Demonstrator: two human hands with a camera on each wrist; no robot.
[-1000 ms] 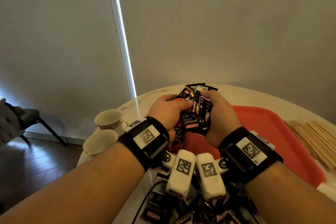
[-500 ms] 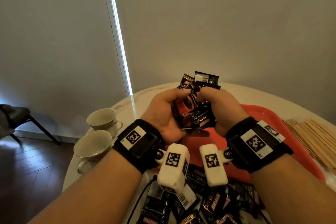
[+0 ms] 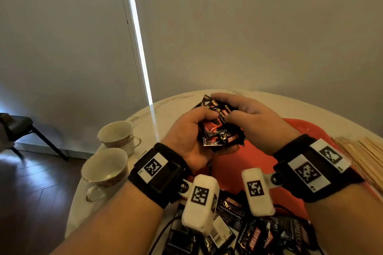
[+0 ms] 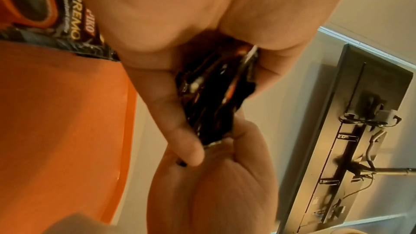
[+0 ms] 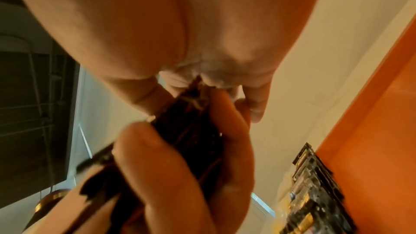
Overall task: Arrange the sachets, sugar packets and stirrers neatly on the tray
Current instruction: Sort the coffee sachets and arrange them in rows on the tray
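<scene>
Both hands hold one bundle of black and red coffee sachets (image 3: 219,128) above the red tray (image 3: 261,141). My left hand (image 3: 187,132) grips the bundle from the left, thumb on top. My right hand (image 3: 246,118) grips it from the right, fingers curled over its far end. The left wrist view shows the stack's edge (image 4: 213,99) pinched between fingers, over the tray (image 4: 56,122). In the right wrist view the stack (image 5: 193,141) sits between thumb and fingers. More sachets (image 3: 248,232) lie loose near the table's front edge. Wooden stirrers (image 3: 366,159) lie to the right of the tray.
Two empty cups (image 3: 116,133) (image 3: 104,166) stand at the left edge of the round white table (image 3: 176,101). A dark chair (image 3: 18,128) stands on the wooden floor at far left. A blind-covered window fills the background.
Both hands have lifted the sachet bundle slightly off the tray and shifted their grip; the sachets now sit more gathered between the hands.
</scene>
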